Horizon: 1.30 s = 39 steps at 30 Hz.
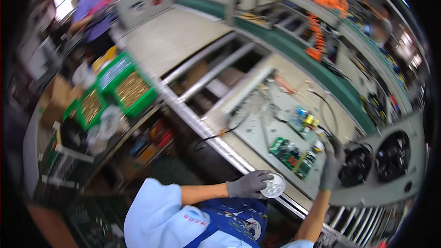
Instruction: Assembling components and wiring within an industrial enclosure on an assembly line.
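My left hand (249, 184), in a grey glove, grips a small round clear dish (274, 186) of tiny metal parts at the near edge of the bench. My right hand (331, 164), also gloved, reaches onto a pale metal panel (257, 133), its fingers closed by a black cable beside a green circuit board (289, 152). What the right fingers pinch is too blurred to tell. A second, blue-green circuit board (304, 121) with yellow parts lies further back on the panel. Two black round fans (376, 158) sit in the grey casing just right of my right hand.
Green bins (126, 87) of brass-coloured screws stand on a rack to the left. A roller conveyor frame (216, 71) runs past the panel. An orange coiled hose (317, 27) hangs at the back. A person in a purple top (92, 11) works far left.
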Motion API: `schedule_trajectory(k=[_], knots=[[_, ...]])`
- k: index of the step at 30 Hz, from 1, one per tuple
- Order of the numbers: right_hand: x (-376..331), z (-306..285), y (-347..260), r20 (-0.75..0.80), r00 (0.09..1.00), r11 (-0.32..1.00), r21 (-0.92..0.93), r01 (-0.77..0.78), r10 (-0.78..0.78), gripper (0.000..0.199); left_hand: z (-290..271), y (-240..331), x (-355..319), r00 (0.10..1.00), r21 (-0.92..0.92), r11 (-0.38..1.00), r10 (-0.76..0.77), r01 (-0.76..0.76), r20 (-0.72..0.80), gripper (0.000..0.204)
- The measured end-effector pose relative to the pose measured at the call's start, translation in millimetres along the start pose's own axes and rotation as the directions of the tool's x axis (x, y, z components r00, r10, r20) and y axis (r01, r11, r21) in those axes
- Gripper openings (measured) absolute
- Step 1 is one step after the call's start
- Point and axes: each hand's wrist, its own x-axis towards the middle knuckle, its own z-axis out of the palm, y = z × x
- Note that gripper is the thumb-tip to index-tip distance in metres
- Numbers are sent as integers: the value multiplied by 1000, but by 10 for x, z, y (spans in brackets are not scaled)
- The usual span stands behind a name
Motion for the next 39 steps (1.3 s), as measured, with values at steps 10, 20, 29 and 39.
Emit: schedule_trajectory(k=[10, 20, 29, 39], knots=[[-1322, -941, 1067, -258, 966, 966, -249, -71, 5, 31, -1721, 170, -939, 824, 526, 693, -175, 492, -539, 49], [-2016, -780, 1249, -377, 919, 987, -59, -151, 118, 49, -4421, -930, -1927, 738, 746, 40, -193, 664, -647, 39], [-2009, -748, 1166, -389, 920, 966, -255, -54, -51, 22, -4983, -1593, -2176, 458, 592, -81, -554, 802, -695, 44], [-1488, -405, 990, -225, 974, 1000, 27, 12, -6, 22, -3423, -1059, -893, 762, 638, 429, -242, 639, -601, 38]])
